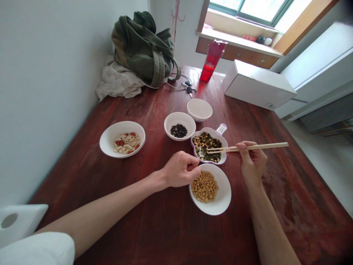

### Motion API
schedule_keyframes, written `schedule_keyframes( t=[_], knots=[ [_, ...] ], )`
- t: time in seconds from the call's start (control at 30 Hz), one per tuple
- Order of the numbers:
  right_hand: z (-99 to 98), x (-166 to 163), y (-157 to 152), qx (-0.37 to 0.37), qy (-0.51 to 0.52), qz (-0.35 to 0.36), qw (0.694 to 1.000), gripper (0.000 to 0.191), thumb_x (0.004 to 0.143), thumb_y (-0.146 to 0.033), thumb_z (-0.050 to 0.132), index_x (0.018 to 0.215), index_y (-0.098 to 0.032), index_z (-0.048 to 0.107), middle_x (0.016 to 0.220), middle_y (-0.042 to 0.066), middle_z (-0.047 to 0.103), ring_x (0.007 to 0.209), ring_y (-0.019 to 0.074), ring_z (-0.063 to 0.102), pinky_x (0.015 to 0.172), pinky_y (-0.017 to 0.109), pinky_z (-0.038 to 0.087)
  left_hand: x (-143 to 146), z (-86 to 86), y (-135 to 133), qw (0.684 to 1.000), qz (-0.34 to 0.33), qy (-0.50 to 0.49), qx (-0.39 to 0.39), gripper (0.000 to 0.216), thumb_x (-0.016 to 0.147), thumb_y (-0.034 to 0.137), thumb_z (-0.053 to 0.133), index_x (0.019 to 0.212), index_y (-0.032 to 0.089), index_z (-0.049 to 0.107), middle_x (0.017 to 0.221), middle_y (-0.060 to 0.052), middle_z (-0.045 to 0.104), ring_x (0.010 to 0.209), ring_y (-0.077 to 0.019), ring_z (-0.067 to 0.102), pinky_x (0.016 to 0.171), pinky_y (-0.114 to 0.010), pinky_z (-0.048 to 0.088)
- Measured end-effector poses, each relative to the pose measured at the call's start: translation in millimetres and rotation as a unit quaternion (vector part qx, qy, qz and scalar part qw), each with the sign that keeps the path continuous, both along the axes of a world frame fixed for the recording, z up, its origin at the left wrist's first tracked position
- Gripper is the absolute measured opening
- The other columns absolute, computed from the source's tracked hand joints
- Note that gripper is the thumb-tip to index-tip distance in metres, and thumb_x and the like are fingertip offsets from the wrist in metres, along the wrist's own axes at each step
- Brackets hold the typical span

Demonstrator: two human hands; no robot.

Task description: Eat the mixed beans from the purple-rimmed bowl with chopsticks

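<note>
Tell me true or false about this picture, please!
The right hand holds chopsticks. True.
The left hand holds a spoon. False: it is a closed fist beside the bowl of yellow beans.
The red bottle stands on the table. True.
The bowl by the wall holds black beans. False: it holds nuts.
The far bowl looks empty. True.
</note>
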State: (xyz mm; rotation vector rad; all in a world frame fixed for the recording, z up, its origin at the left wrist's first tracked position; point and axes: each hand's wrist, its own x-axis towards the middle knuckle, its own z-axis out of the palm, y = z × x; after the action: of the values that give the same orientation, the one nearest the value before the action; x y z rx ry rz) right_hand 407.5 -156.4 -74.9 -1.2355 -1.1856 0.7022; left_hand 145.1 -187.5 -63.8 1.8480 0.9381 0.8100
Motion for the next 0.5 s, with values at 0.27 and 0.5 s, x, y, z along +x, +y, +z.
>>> schedule_keyframes(
  t=[0.27, 0.5],
  knots=[
    [4.1, -5.0, -1.6, 0.003, -0.059, -0.002, 0.998, 0.029, 0.089, -0.047, 0.078, 0.085, -0.019, 0.07, 0.074, 0.001, 0.072, 0.058, 0.0177, 0.071, 0.056, 0.031, 0.063, 0.4, 1.2, -0.3, 1.0, 0.002, 0.002, -0.004, 0.041, 0.084, 0.022, 0.056, 0.057, 0.019, 0.025, 0.054, 0.007, 0.023, 0.052, -0.006, 0.023, 0.051, -0.024, 0.017],
    [2.1, -4.7, -2.2, 0.01, -0.06, 0.017, 0.998, 0.026, 0.09, -0.044, 0.077, 0.086, -0.019, 0.071, 0.075, 0.001, 0.073, 0.06, 0.0182, 0.073, 0.056, 0.03, 0.062, 0.4, 1.0, -0.2, 1.0, 0.004, -0.001, 0.0, 0.042, 0.084, 0.022, 0.056, 0.057, 0.018, 0.025, 0.053, 0.007, 0.023, 0.051, -0.0058, 0.023, 0.051, -0.024, 0.017]
  ],
)
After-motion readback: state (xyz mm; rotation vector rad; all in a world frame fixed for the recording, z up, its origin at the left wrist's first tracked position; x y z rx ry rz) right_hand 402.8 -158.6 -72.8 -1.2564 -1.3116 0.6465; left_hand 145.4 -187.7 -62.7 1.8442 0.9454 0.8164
